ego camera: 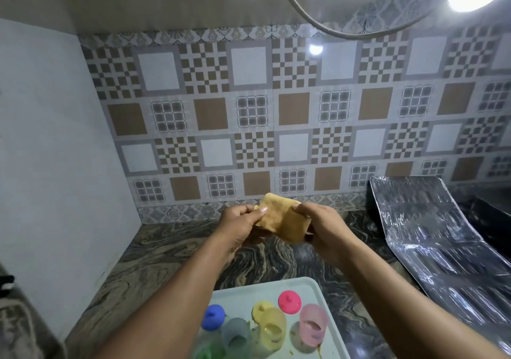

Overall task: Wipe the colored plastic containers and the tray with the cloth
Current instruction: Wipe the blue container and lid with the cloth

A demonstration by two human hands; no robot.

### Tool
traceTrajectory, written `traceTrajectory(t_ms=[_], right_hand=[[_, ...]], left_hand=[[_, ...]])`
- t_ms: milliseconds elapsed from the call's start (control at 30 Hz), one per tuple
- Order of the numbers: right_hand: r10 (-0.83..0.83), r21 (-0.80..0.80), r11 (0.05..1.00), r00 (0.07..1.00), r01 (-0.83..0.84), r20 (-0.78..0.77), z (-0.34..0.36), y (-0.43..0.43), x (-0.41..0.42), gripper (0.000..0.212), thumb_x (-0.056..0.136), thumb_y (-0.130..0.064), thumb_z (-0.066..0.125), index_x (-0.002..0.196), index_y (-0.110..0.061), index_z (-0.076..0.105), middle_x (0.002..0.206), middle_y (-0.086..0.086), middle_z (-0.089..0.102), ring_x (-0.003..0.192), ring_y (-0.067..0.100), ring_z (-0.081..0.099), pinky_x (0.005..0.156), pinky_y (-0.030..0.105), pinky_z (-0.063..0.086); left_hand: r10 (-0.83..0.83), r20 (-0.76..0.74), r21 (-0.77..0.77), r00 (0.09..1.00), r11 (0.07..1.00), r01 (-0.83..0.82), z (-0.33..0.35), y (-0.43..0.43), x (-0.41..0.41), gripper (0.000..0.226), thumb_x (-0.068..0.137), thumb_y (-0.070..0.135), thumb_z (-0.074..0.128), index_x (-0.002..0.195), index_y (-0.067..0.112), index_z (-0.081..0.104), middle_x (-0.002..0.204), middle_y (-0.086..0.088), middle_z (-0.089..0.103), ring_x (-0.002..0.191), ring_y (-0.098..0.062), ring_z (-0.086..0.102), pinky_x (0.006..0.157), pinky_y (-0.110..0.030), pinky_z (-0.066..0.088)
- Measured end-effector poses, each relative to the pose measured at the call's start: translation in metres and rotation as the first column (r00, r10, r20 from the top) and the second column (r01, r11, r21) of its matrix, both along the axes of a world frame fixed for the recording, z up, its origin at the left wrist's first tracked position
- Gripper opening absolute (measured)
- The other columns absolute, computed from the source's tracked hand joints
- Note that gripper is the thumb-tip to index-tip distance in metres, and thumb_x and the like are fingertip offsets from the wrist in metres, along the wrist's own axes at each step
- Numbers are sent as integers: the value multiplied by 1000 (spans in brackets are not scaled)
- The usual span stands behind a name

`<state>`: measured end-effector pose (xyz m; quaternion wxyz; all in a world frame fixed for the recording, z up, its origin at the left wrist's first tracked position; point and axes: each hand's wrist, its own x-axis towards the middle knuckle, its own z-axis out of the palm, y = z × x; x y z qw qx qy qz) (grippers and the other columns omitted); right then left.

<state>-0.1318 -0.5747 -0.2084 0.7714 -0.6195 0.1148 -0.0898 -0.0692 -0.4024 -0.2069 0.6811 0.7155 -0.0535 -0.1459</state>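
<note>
A yellow-brown cloth (282, 219) is held up above the counter between both hands. My left hand (240, 224) pinches its left edge and my right hand (322, 227) grips its right edge. Below, near the bottom of the view, a pale tray (265, 289) carries a yellow container (272, 328), a pink container (313, 325) and a grey-blue container (236, 333). A pink lid (289, 302), a blue lid (213, 317) and a yellow lid (260, 309) lie beside them. Something green (208, 352) shows at the bottom edge, partly hidden by my left forearm.
The tray stands on a dark marbled counter (171, 253). A shiny foil-covered sheet (431, 237) slopes along the right side. A patterned tiled wall (262, 126) runs behind, and a plain white wall (49, 165) closes the left. Yellowish smears mark the tray near the containers.
</note>
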Motion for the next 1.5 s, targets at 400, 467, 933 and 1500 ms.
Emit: traceTrajectory(t_ms=[400,467,933,1500], right_hand=[[177,447,892,965,-74,-195,-64,14,-12,17,92,4,52,104,1,63,89,18,72,68,24,70,64,29,58],[166,465,885,951,-28,-259,-81,16,-13,20,93,6,50,110,2,61,95,22,71,75,29,71,66,35,62],[-66,286,932,882,221,-466,-137,36,-21,30,88,12,37,106,8,61,90,24,63,90,41,62,97,60,50],[-235,98,956,925,275,-297,-141,72,-8,30,98,-10,48,119,-5,68,117,23,71,113,43,65,95,51,51]], left_hand=[[-67,61,267,996,962,49,-44,12,-10,29,90,30,75,93,2,74,72,-5,65,61,-15,55,48,-17,43],[-100,14,367,995,926,88,-67,30,-7,32,92,35,71,91,4,72,71,-4,64,55,-14,55,44,-20,40],[-627,-60,906,776,293,306,-166,84,1,28,70,55,71,93,40,75,93,16,73,88,-5,67,85,-34,57],[-600,119,775,791,554,304,-179,92,45,16,91,32,70,91,19,80,89,4,78,86,-15,70,82,-38,57]])
